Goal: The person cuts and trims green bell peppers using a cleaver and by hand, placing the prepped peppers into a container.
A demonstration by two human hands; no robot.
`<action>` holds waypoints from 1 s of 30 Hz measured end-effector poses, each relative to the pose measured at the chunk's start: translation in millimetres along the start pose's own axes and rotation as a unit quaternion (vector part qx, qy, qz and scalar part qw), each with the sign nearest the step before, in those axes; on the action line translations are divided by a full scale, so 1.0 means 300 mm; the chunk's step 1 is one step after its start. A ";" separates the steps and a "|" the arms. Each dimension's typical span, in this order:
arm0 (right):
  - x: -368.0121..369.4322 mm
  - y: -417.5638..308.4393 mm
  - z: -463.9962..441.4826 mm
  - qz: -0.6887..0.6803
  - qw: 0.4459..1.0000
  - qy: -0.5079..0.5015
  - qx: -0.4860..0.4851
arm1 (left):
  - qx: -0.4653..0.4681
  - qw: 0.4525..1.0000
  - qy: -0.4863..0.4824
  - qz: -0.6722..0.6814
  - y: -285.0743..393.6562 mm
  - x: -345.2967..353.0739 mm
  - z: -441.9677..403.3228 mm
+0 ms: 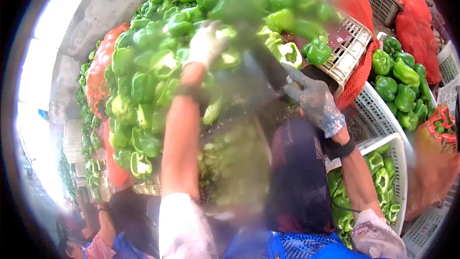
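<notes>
My left hand (207, 45), in a whitish glove, reaches over the heap of green bell peppers (179, 24). A pale green pepper (226, 32) is right beside its fingers, which are too blurred to show whether they grip it. My right hand (316, 100) wears a grey, stained glove, with its fingers curled at the edge of a dark, long shape (268, 64). Blur hides what that shape is. Just beyond this hand lie a cut-open pepper (290, 54) and a whole pepper (316, 51).
White crates of peppers stand at my right: a crate of whole ones (378, 110) and a crate of cut ones (400, 182). Red mesh sacks (418, 33) lie at the far right. A concrete wall (91, 9) rises behind the heap. Another person (103, 235) is at lower left.
</notes>
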State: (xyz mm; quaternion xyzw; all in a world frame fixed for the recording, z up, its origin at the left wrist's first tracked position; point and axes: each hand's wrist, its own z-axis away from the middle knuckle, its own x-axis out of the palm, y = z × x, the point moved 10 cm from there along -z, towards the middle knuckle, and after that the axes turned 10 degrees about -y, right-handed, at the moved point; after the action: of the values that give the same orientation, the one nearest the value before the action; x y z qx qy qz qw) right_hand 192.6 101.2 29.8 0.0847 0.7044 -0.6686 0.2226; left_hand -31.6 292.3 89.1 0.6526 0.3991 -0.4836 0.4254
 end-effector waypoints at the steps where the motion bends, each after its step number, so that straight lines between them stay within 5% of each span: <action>1: -0.003 0.000 -0.001 0.012 1.000 0.002 -0.019 | -0.041 0.996 -0.076 -0.008 0.026 0.050 -0.047; 3: -0.006 -0.013 0.002 0.063 0.995 0.012 -0.083 | -0.071 0.980 -0.161 -0.093 0.107 0.076 -0.071; 4: -0.004 0.015 -0.007 0.021 1.000 0.000 -0.017 | -0.087 0.966 -0.202 -0.139 0.123 0.099 -0.078; 6: 0.003 0.070 -0.003 -0.060 0.991 -0.011 0.118 | -0.119 0.962 -0.199 -0.148 0.094 0.138 -0.122; 10: 0.009 0.071 0.001 -0.059 0.993 -0.011 0.104 | -0.126 0.973 -0.150 -0.118 0.090 0.009 -0.066; 11: 0.011 0.084 0.005 -0.048 0.993 -0.006 0.104 | -0.172 0.973 -0.046 -0.150 0.028 -0.063 -0.076; 13: 0.007 0.082 0.003 -0.021 0.998 0.002 0.062 | -0.082 0.965 0.129 -0.211 -0.022 -0.253 -0.050; 15: 0.004 0.072 0.001 0.007 0.999 0.001 0.050 | -0.071 0.957 0.194 -0.201 -0.252 -0.389 -0.121; 17: -0.002 0.052 0.006 0.013 0.997 -0.006 0.069 | -0.211 0.930 0.195 -0.230 -0.339 -0.464 -0.116; 19: -0.007 0.040 0.007 -0.013 0.996 -0.008 0.087 | -0.076 0.960 0.142 -0.231 -0.284 -0.398 -0.180; 21: -0.011 0.054 0.008 -0.031 0.994 -0.010 0.104 | 0.178 0.962 0.090 -0.185 -0.136 -0.233 -0.187; 22: -0.011 0.064 0.009 -0.030 0.993 -0.012 0.111 | 0.177 0.973 -0.024 -0.143 -0.121 -0.108 -0.215; 26: 0.004 0.087 0.010 -0.033 0.995 -0.012 0.095 | 0.037 0.942 -0.177 -0.282 -0.149 0.098 -0.302; 30: 0.007 0.078 0.005 -0.051 0.993 -0.021 0.100 | 0.016 0.927 -0.180 -0.329 -0.131 0.114 -0.318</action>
State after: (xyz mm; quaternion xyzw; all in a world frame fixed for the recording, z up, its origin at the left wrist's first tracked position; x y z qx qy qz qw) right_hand 200.9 101.4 7.7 0.0565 0.6326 -0.7478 0.1935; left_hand -33.1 398.3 65.3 0.3934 0.5001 -0.7119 0.2971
